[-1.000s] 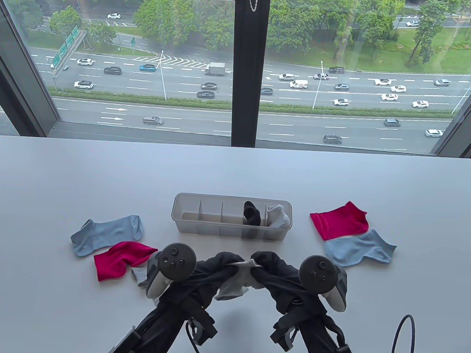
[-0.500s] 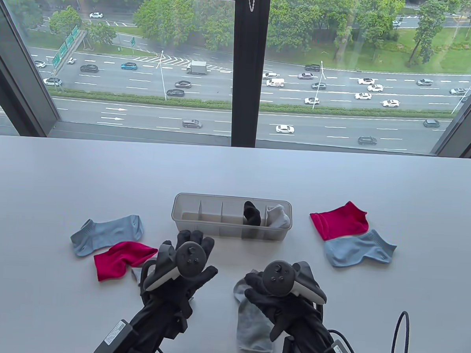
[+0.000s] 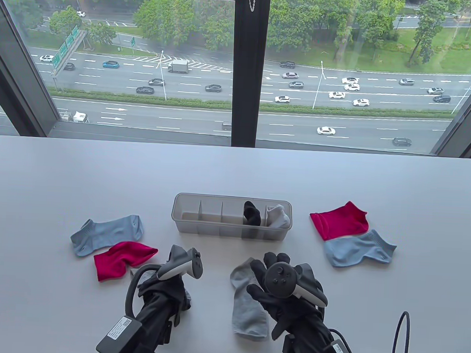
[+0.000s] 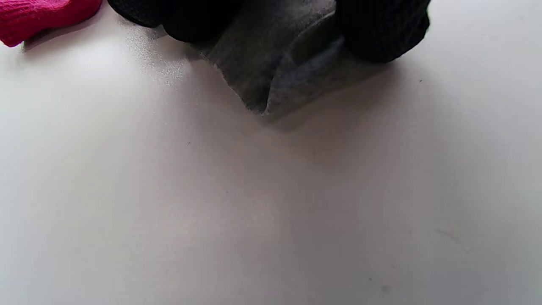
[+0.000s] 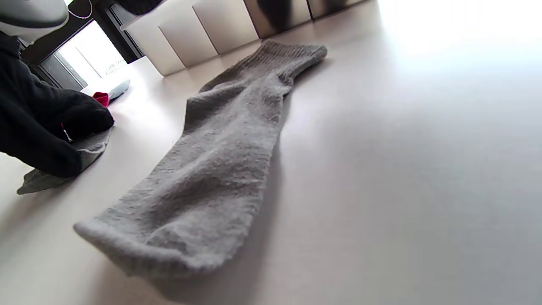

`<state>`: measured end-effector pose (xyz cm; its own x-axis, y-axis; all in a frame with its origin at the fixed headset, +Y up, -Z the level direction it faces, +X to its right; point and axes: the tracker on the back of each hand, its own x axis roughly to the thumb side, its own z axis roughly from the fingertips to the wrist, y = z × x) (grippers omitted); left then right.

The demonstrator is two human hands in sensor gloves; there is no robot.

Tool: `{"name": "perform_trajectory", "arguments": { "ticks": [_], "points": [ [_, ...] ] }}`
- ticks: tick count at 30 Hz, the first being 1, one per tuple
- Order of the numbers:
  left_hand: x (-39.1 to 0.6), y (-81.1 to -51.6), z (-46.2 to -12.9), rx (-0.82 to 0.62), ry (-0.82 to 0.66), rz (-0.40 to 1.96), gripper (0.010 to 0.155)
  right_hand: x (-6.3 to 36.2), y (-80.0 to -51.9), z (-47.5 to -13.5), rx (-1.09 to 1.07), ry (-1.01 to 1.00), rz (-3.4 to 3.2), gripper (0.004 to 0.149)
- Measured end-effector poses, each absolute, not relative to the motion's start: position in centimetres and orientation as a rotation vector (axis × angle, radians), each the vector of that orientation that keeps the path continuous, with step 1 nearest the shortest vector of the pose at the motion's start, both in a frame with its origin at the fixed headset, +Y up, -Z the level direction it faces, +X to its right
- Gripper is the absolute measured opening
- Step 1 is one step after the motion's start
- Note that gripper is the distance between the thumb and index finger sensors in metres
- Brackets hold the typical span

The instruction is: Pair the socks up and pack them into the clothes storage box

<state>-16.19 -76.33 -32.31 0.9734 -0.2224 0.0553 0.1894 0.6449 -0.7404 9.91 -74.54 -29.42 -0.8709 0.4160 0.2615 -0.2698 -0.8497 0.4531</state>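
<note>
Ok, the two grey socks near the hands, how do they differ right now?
The grey sock by the right hand lies flat and stretched out on the table, fully visible; the grey sock under the left hand is bunched and mostly hidden. The left hand grips its sock between its fingers; the right hand hovers open beside the other, not gripping. Both are the same plain grey, apparently a pair.

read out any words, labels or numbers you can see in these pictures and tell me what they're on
None can be read.
White label on the left wrist unit: print too small.
White label on the right wrist unit: print too small.
Green road signs outside the window: blurred.
Socks, storage box and trackers: no lettering visible.
</note>
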Motion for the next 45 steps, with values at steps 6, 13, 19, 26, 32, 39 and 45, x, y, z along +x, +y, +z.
{"name": "perform_trajectory", "arguments": {
  "ticks": [6,13,19,26,32,39,45],
  "points": [
    [-17.5,-75.2,-32.8,-0.596,-0.047,-0.038,0.044,9.8,-74.6,-29.5,0.494,0.586,2.62,0.074],
    [-15.9,-69.9,-32.0,-0.424,-0.526,0.779,0.044,9.9,-73.2,-29.7,0.583,0.591,2.431,0.099],
    [-13.0,-68.6,-30.5,-0.344,-0.689,0.95,0.042,10.3,-73.0,-29.9,0.639,0.676,2.038,0.082],
    [-14.7,-69.5,-30.9,-0.252,-0.396,0.91,0.043,13.0,-72.1,-30.5,0.377,0.331,2.096,0.046],
    [-14.1,-69.3,-30.1,-0.11,-0.316,0.741,0.059,13.5,-71.2,-30.1,0.243,0.136,2.219,0.043],
    [-9.1,-69.5,-28.2,-0.105,-0.65,0.529,0.068,11.4,-71.3,-29.6,0.292,0.244,2.03,0.051],
    [-10.9,-68.9,-28.7,0.034,-0.535,0.712,0.039,11.3,-71.7,-29.7,0.479,0.374,1.921,0.075]
  ]
}}
